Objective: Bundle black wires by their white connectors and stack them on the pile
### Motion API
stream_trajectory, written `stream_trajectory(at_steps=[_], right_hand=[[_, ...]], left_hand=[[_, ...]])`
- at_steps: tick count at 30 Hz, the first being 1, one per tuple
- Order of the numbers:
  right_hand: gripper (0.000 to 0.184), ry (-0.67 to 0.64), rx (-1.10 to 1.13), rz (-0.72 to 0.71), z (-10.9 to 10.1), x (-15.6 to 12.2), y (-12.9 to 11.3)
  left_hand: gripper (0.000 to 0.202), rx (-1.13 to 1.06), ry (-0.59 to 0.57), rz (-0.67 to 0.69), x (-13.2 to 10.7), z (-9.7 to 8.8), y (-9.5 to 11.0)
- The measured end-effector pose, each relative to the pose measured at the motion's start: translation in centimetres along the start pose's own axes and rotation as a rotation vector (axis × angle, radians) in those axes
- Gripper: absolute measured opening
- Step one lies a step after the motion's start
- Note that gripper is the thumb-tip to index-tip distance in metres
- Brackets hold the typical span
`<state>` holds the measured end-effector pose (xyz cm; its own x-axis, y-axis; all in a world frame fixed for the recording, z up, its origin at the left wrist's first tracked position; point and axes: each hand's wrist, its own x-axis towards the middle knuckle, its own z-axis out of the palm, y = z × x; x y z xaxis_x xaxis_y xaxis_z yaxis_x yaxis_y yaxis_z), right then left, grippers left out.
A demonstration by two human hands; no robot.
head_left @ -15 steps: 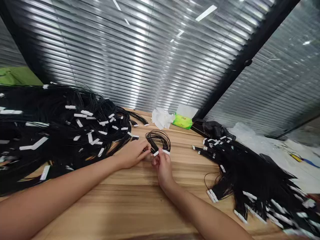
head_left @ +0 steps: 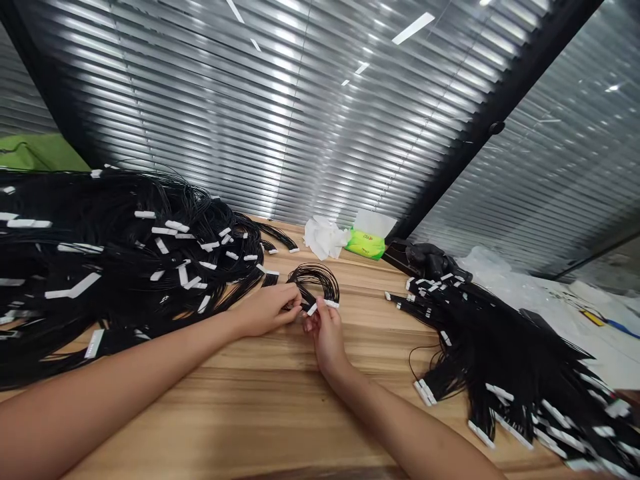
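A looped black wire harness [head_left: 320, 275] with white connectors at its ends lies between my hands over the wooden table. My right hand [head_left: 327, 333] pinches it at the white connectors, thumb on top. Just to the left, my left hand [head_left: 270, 308] has its fingers curled against the harness's wires, close to the connector end; what exactly its fingertips grip is partly hidden. Beside my left hand, another white connector [head_left: 271, 272] with short black wires rests on the table.
A large heap of black wire harnesses [head_left: 120, 267] covers the left side. A second pile [head_left: 500, 340] spreads on the right. At the back sit crumpled tissue [head_left: 324, 237] and a green tissue pack [head_left: 366, 244], before a corrugated metal wall [head_left: 260, 100].
The wire loop has shifted slightly left and looks a little rounder. My left hand's fingers have curled in closer to the wires. My right hand keeps its pinch.
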<state>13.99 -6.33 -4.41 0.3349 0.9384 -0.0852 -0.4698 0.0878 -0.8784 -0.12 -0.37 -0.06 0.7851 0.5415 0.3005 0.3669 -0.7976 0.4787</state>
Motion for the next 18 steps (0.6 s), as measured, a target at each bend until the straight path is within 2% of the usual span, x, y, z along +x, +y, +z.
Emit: stream_trajectory(at_steps=[4, 6, 13, 18], right_hand=[[0.033, 0.021, 0.095, 0.025, 0.1, -0.1, -0.5], [0.029, 0.032, 0.194, 0.036, 0.0, 0.1, -0.9], [0.018, -0.054, 0.463, 0.222, -0.3, 0.9, -1.9], [0.018, -0.162, 0.561, 0.300, -0.2, 0.6, -1.8]], left_hand=[[0.031, 0.200, 0.128, 0.066, 0.0, 0.4, -0.5], [0.036, 0.248, 0.178, 0.049, 0.0, 0.6, -0.9], [0.038, 0.220, 0.149, -0.100, 0.5, 0.6, -1.5], [0.034, 0.149, 0.203, -0.208, 0.6, 0.4, -2.2]])
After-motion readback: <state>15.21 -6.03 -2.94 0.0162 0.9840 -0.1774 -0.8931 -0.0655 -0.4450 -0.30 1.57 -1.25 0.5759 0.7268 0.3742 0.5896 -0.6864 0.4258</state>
